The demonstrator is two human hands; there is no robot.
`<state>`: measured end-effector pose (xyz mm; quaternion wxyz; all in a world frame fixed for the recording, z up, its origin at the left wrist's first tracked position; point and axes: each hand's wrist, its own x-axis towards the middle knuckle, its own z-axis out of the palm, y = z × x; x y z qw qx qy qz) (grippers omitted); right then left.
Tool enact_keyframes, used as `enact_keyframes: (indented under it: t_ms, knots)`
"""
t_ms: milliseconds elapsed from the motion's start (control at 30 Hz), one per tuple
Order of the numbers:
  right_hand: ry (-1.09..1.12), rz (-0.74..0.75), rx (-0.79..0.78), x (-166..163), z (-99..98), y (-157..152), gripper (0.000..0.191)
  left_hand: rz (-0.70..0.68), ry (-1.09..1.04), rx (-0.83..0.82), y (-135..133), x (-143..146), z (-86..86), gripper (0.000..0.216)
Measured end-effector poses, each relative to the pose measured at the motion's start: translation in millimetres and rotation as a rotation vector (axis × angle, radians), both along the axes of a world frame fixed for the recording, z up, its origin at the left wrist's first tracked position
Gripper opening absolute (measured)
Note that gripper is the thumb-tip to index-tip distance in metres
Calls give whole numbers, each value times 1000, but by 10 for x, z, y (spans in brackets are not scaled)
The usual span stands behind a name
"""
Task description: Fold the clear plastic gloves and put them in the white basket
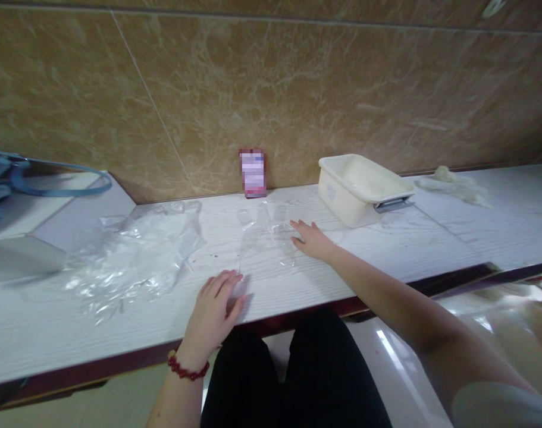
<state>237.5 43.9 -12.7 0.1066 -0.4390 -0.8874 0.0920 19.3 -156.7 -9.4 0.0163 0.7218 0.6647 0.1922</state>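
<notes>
you keep your left hand (217,303) and right hand (310,238) open and flat, gripping nothing, on one clear plastic bag (264,241) smoothed on the table (431,238) between them, while the crumpled bag pile (132,261) beside it seems not yet done.

left hand (213,303) flat, right hand (312,239) outstretched, open

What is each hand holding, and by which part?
Nothing is gripped. The left hand lies flat on the near end of the clear plastic bag; the right hand lies flat on its right edge.
</notes>
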Motion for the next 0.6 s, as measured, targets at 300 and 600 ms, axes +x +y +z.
enact_keyframes:
  t_ms: [300,600]
  knots:
    - [264,-88,-1,-58,-19,-10,49,1,-136,-57,399,102,315,37]
    - [367,-123,-40,-55,-27,22,44,90,67,-295,1766,457,382,36]
